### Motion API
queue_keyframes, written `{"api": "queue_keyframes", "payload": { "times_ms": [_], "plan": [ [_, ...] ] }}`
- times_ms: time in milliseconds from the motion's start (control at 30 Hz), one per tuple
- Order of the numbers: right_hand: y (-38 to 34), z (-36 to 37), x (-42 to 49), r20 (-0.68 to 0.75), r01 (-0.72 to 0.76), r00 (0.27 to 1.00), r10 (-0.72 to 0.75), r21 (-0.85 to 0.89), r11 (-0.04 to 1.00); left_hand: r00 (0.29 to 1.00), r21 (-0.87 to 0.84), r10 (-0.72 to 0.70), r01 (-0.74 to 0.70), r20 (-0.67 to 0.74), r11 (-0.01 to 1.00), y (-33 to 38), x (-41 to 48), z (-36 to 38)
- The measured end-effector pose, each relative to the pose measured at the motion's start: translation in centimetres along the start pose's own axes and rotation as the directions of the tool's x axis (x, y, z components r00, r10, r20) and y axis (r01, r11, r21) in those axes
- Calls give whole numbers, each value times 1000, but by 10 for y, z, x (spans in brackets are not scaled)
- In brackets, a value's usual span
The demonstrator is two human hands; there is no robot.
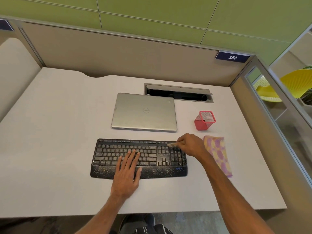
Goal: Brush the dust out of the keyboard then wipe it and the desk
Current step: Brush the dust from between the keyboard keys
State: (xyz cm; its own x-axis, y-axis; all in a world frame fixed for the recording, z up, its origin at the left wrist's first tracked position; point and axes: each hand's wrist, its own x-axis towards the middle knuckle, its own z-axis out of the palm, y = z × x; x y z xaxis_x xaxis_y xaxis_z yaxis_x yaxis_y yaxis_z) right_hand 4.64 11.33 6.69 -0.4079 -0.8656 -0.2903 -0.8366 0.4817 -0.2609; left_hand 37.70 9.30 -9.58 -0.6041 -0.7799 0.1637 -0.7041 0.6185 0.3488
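Observation:
A black keyboard [118,149], speckled with pale dust on its keys and palm rest, lies on the white desk [55,132] in front of me. My left hand [128,173] rests flat on its middle keys and palm rest, fingers straight. My right hand [190,145] is over the number pad at the keyboard's right end and grips a small brush [172,145], whose pale bristles touch the top right keys; its handle is hidden in the hand. A folded pink, purple and yellow cloth [217,152] lies on the desk just right of the keyboard.
A shut silver laptop [144,112] lies behind the keyboard. A red mesh pen holder [204,120] stands right of it, behind the cloth. An open cable hatch [179,93] is set into the desk's back. Partition walls [118,53] close off the back and right.

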Motion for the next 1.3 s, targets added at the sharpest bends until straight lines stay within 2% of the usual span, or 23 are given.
{"api": "queue_keyframes", "payload": {
  "times_ms": [100,200,300,533,700,933,1100,1300],
  "plan": [
    [2,-3,-1,67,85,995,-78,-115,990,1000,-4,1,-1,-5,1000,0,1,0],
    [8,-12,-1,6,107,994,-109,-266,958,1000,-7,1,-1,-6,1000,0,0,0],
    [11,-13,0,5,135,990,-144,-366,921,1000,-10,4,-4,-10,1000,-1,0,0],
    [-11,0,-4,-11,267,960,-278,-249,931,1000,-6,5,-6,-4,1000,0,0,-1],
    [-8,-7,-7,-69,236,962,-263,-270,934,1000,-6,2,-2,-6,1000,0,0,0],
    [-7,3,-15,59,288,957,-283,-236,928,1000,-7,2,-2,-11,1000,-1,0,0],
    [1,-7,-12,-75,194,973,-218,-248,949,1000,18,-2,2,11,1000,-2,0,2],
    [6,-4,-18,67,203,979,-193,-243,948,1000,14,1,-2,10,1000,-2,0,2]
  ]
}}
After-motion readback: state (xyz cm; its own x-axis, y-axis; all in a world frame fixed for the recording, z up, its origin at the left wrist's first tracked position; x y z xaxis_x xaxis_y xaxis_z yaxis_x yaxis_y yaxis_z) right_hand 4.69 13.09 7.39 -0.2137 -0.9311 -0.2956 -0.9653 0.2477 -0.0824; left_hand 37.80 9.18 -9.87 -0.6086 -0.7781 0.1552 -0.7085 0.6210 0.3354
